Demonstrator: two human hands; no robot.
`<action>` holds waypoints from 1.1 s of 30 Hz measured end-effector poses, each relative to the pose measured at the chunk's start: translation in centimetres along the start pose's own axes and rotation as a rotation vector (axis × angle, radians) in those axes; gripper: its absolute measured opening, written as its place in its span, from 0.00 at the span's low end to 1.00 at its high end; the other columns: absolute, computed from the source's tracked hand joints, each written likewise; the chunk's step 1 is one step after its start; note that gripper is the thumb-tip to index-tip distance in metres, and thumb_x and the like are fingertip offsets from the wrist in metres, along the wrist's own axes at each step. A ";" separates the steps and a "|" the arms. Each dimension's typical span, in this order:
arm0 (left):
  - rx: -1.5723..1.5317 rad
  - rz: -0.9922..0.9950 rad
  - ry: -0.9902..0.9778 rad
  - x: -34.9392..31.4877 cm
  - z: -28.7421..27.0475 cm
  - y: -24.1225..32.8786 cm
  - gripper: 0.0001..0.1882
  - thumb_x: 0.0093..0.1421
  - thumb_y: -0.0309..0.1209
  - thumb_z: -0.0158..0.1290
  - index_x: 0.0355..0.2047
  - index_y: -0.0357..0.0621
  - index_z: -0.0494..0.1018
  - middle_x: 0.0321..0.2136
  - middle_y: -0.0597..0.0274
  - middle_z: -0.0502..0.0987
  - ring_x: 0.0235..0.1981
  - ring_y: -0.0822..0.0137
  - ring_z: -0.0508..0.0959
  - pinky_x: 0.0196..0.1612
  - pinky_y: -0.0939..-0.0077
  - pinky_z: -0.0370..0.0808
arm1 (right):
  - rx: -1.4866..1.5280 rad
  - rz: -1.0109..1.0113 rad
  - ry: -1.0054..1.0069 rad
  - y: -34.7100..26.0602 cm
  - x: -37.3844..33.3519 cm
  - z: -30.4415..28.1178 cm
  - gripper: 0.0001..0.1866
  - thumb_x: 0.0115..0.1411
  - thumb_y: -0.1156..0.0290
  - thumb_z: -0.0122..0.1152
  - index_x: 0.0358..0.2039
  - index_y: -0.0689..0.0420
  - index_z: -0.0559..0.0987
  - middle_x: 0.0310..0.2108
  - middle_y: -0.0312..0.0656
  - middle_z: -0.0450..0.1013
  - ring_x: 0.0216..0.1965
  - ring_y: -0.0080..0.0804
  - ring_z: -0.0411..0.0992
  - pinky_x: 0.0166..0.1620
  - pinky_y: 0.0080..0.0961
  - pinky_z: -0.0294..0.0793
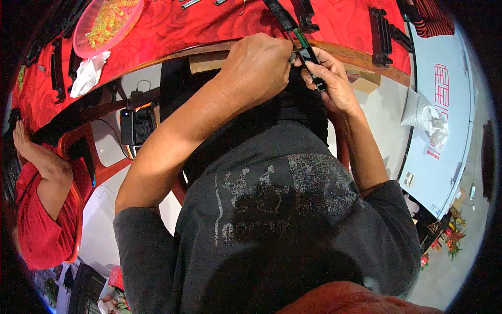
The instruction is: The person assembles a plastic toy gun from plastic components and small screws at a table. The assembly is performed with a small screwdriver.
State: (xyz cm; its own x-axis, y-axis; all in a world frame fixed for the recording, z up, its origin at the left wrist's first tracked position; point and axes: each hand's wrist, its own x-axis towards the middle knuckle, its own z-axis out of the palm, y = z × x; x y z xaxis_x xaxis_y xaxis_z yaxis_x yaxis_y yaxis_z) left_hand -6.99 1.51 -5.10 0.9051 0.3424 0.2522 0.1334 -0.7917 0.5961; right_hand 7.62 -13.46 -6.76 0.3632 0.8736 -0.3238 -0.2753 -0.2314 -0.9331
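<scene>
A long, narrow black plastic piece (286, 19) with a green strip along its middle slants across the table's front edge. Its lower end lies in my right hand (337, 83), with the thumb pressed on top and the fingers curled beneath. My left hand (257, 67) is closed in a fist against the piece's left side. Something small and greyish shows at its fingertips beside the green strip, but the fist hides most of it. Both hands are just in front of the table edge, above my lap.
A pink basket (78, 36) of small yellow pieces and crumpled white tissue (90, 75) lie on the red-covered table (183, 31). More black plastic parts (383, 36) lie at the right. A person in red (49, 209) sits at the left. A white plastic bag (426, 119) rests on a pale panel (444, 57).
</scene>
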 end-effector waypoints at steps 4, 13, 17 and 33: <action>0.008 0.000 0.003 -0.3 0.8 0.2 0.07 0.50 0.29 0.52 0.22 0.37 0.76 0.20 0.43 0.76 0.25 0.44 0.79 0.31 0.53 0.77 | 0.030 0.025 -0.010 0.2 0.0 0.1 0.10 0.62 0.71 0.54 0.44 0.60 0.74 0.35 0.32 0.74 0.25 0.16 0.64 0.27 0.15 0.63; -0.036 -0.066 0.056 -0.9 1.7 1.4 0.07 0.50 0.28 0.52 0.23 0.35 0.74 0.19 0.42 0.76 0.24 0.45 0.79 0.30 0.55 0.77 | 0.157 0.047 -0.020 0.9 -0.1 0.7 0.09 0.64 0.70 0.52 0.42 0.61 0.73 0.33 0.34 0.73 0.23 0.17 0.63 0.24 0.16 0.62; -0.062 -0.093 0.079 -1.3 2.5 0.5 0.06 0.51 0.28 0.52 0.24 0.36 0.73 0.19 0.42 0.75 0.24 0.44 0.79 0.30 0.54 0.77 | 0.157 0.015 0.029 1.6 -0.2 0.9 0.09 0.64 0.71 0.52 0.42 0.61 0.73 0.34 0.34 0.73 0.22 0.17 0.63 0.23 0.16 0.62; -0.024 -0.022 -0.008 -0.6 1.2 -0.4 0.11 0.53 0.33 0.55 0.21 0.36 0.75 0.19 0.43 0.76 0.24 0.44 0.79 0.29 0.53 0.76 | 0.011 0.030 0.057 1.5 0.1 1.1 0.09 0.63 0.69 0.55 0.40 0.59 0.74 0.30 0.34 0.74 0.18 0.15 0.61 0.20 0.14 0.58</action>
State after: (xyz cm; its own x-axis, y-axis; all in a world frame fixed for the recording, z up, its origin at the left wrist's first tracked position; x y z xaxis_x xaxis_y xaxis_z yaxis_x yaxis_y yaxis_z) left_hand -7.12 1.01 -6.46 0.9052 0.3555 0.2329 0.1437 -0.7718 0.6195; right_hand 6.25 -13.26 -7.97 0.4051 0.8404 -0.3600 -0.2962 -0.2519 -0.9213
